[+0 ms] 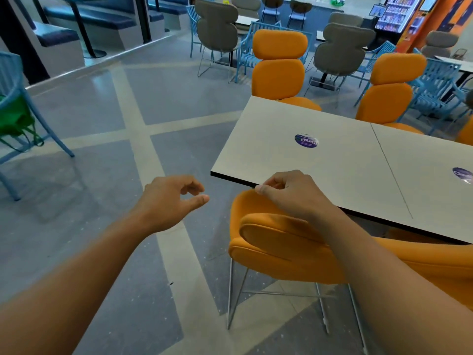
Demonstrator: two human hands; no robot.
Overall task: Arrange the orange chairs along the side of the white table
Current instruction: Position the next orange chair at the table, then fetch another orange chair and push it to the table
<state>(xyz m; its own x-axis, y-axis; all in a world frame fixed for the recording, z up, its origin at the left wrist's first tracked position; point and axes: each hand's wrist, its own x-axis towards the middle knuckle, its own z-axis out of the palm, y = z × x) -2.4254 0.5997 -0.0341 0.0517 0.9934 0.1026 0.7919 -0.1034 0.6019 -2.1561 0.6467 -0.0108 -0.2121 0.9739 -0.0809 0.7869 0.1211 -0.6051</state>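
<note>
Fingers of the right hand [289,193] curled over the near orange chair [276,242] — thumb tip at its top edge, grip unclear. Left hand [171,201] hovered half-curled, holding nothing. That chair's back met the near edge of the white table [320,160]; second orange chair [279,73] and third orange chair [389,98] stood opposite.

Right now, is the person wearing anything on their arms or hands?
Nothing that shows. The left hand and right hand are bare: no gloves, rings or watch in view. No sleeve appears anywhere up to the picture's edge.
</note>
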